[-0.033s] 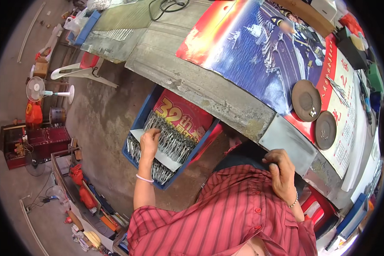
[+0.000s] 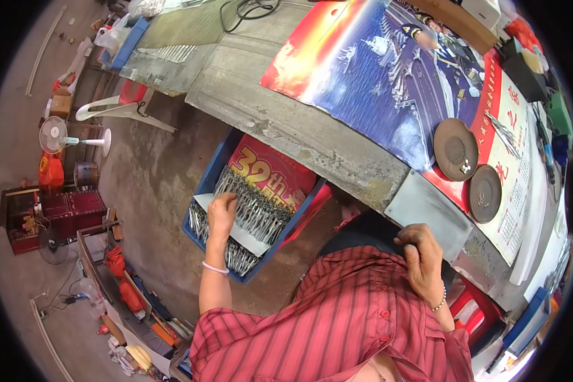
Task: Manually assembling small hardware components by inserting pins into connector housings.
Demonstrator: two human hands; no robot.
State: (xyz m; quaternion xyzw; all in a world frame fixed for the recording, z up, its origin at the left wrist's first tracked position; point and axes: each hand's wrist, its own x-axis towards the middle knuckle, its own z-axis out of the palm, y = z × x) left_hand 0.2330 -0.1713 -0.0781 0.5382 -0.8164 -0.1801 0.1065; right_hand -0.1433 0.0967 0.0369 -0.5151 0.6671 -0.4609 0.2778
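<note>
My left hand (image 2: 221, 215) is over a blue tray (image 2: 188, 219), its fingers bent together at the rows of thin silvery metal pieces (image 2: 264, 216). Whether it holds one of them is hidden by the fingers. A white strip (image 2: 249, 240) lies across the pieces, and a red printed sheet (image 2: 286, 172) lines the far part of the tray. My right hand (image 2: 423, 261) is curled beside the table's near edge, next to a grey metal plate (image 2: 430, 213). Its fingers are bent in toward the thumb, and anything inside them is too small or covered to make out.
Two brown dishes, one (image 2: 456, 149) with small white bits and a smaller one (image 2: 485, 194), stand on a poster (image 2: 356, 83) covering the worn table (image 2: 248, 83). A black cable (image 2: 251, 9) lies at the back. Leftward are a white chair (image 2: 124, 108) and a fan (image 2: 54, 134).
</note>
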